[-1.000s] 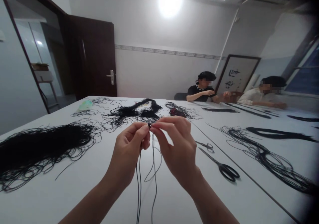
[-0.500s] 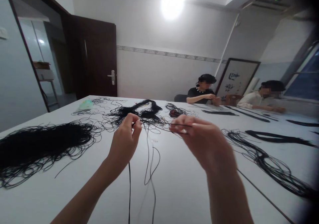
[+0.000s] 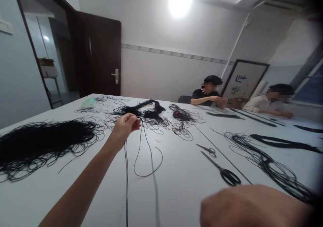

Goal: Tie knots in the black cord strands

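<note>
My left hand (image 3: 127, 125) is closed in a pinch over the middle of the table. Thin black cord (image 3: 127, 183) hangs from it in two long strands. More of the cord makes a loose loop at the right of the fingers. My right hand (image 3: 247, 206) is low at the right edge of the picture, blurred, with its fingers out of sight. Just beyond it lie large black-handled scissors (image 3: 227, 174) and a small pair of scissors (image 3: 211, 151).
A thick bundle of black cord (image 3: 50, 139) covers the table's left side. Tangled cords (image 3: 151, 110) lie behind my left hand, near a pale green container (image 3: 88, 102). More cord bundles (image 3: 264, 159) lie at right. Two people (image 3: 208, 94) sit at the far right side.
My right hand has left the cord near my left hand and dropped to the lower right, uncovering both pairs of scissors. My left hand still pinches the cord.
</note>
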### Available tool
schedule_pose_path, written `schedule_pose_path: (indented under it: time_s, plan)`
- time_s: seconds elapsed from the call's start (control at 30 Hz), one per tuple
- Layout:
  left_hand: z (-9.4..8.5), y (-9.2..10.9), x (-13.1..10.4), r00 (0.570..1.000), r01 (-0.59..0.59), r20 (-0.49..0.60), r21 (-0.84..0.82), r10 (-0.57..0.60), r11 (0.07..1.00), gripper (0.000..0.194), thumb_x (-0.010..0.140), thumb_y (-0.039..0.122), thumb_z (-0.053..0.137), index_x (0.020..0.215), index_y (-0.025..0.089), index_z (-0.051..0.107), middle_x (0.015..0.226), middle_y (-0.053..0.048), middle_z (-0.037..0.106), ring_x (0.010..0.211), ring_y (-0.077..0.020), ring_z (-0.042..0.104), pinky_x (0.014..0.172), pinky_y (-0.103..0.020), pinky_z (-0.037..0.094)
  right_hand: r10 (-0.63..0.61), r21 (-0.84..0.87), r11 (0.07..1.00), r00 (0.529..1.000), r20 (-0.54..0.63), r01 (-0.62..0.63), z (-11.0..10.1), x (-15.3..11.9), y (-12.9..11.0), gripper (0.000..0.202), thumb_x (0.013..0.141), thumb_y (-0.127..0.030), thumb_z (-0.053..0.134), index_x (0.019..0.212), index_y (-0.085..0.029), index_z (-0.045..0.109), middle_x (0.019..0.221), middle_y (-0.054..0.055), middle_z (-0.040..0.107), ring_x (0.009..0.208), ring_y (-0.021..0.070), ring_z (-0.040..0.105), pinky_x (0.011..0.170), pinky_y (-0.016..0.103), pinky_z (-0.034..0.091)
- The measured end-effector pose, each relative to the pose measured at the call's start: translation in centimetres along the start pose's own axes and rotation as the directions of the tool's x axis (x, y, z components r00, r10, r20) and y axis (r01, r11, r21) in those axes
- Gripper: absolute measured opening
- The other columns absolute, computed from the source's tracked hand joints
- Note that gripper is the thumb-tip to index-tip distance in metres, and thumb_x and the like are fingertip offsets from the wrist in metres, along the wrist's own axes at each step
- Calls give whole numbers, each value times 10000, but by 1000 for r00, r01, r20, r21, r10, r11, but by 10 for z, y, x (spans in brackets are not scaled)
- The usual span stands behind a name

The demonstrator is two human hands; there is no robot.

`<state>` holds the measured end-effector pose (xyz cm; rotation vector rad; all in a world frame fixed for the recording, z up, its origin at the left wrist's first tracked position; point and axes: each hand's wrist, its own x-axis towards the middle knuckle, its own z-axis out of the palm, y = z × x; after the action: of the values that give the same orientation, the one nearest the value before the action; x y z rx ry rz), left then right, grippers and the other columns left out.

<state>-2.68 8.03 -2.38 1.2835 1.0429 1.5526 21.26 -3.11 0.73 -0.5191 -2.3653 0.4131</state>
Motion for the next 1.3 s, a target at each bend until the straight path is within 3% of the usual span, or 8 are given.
schedule_pose_path:
  time_s: [0.07,0.17,0.23,0.6,0.77,0.93,1.13,1.3]
  plan:
    - [6,9,-13,997,-3,80,-55,8,998,146,865,181,529,726,134,527,667,27,568,606,-89,568,625,-245,496,2,0,1000,997,76,-2,8,20,3,245,893,-391,513,747,-242,642,688,-16,651,607,90,595,572,206,469]
    - [15,22,-33,982,-23,187,-80,38,997,129,827,193,528,705,150,527,650,34,576,598,-70,564,623,-201,483,247,-137,946,926,-286,-295,19,48,17,159,898,-328,512,861,-207,608,864,16,670,776,130,606,679,273,460]
    - [18,28,-43,972,-39,228,-71,54,997,118,806,206,539,701,155,532,649,35,584,600,-67,565,614,-188,479,305,-131,916,872,-382,-378,24,58,27,142,866,-341,558,857,-210,613,859,0,662,780,129,597,669,268,448]
    - [21,34,-55,962,-134,248,75,112,988,103,835,227,513,741,188,523,658,46,596,639,-81,562,646,-210,466,305,-50,944,919,-249,-327,21,55,29,131,855,-328,574,807,-230,645,787,-55,655,712,73,584,604,195,434]
    - [21,32,-57,943,-175,316,196,107,965,123,841,208,517,720,199,537,644,40,588,640,-100,538,596,-218,418,310,-104,930,906,-289,-351,12,50,31,122,872,-243,545,790,-212,629,733,-45,640,657,82,555,592,216,407]
    - [21,29,-57,869,-159,494,205,38,966,123,836,193,528,719,192,567,647,22,588,611,-107,522,553,-224,388,303,-149,922,905,-299,-357,4,45,34,145,879,-202,517,770,-204,613,723,-46,639,671,85,560,595,217,391]
    - [25,27,-57,768,13,640,24,-26,1000,131,805,239,563,696,166,555,650,-2,587,578,-103,559,567,-224,462,280,-164,927,915,-290,-336,9,50,37,137,871,-249,550,761,-203,619,743,-43,636,704,88,565,625,223,400]
    - [28,26,-55,849,97,529,-138,-9,986,127,833,259,555,748,164,562,693,12,575,613,-68,545,595,-170,467,317,-153,902,859,-403,-404,13,49,33,176,883,-355,534,872,-200,617,824,-3,662,761,125,610,661,261,443]
